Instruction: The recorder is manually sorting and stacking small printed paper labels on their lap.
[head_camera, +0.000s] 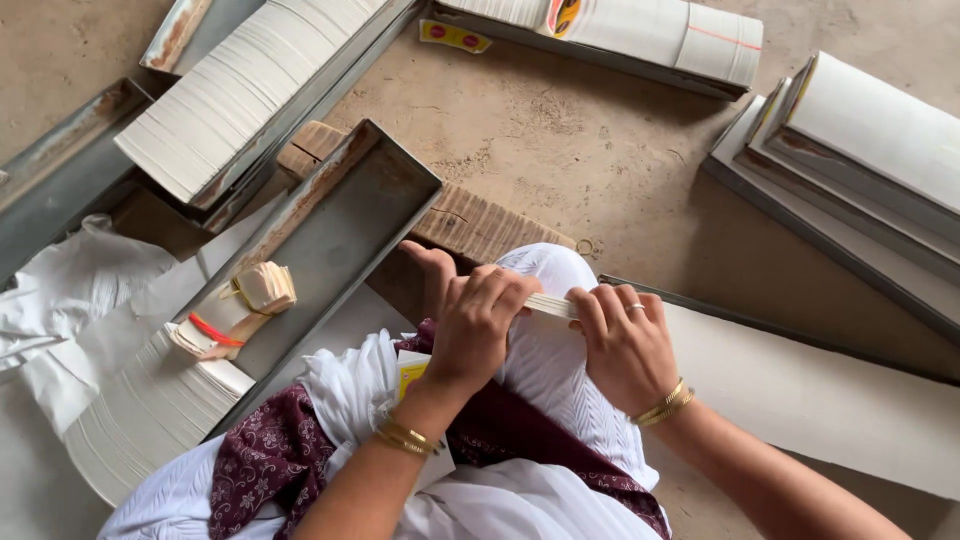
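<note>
Head view looks straight down on a person seated on a bare concrete floor (560, 140), knee raised under white cloth; both hands meet over that knee, and the knee seems to serve as a rest that steadies the work. Left hand (470, 325) is curled over one end of a thin stack of cream paper slips (550, 305), fingers folded on top and thumb spread away toward the tray; right hand (625, 340) pinches the other end, fingers closed down on it; the 2 grips hold the stack level between them, probably so its edges stay flush. Just beside the left hand lies a long empty metal tray (340, 220), tilted up on a wooden block (470, 222), likely so slips slide and pack toward its low end; there 2 small bundles (235, 310) sit, bound with bands so they stay together. Other trays (250, 90) packed with white slips lie around within arm's reach; more filled ones (850, 170) are stacked well apart on the right. A pale sheet (820, 390) lies under the right forearm.
</note>
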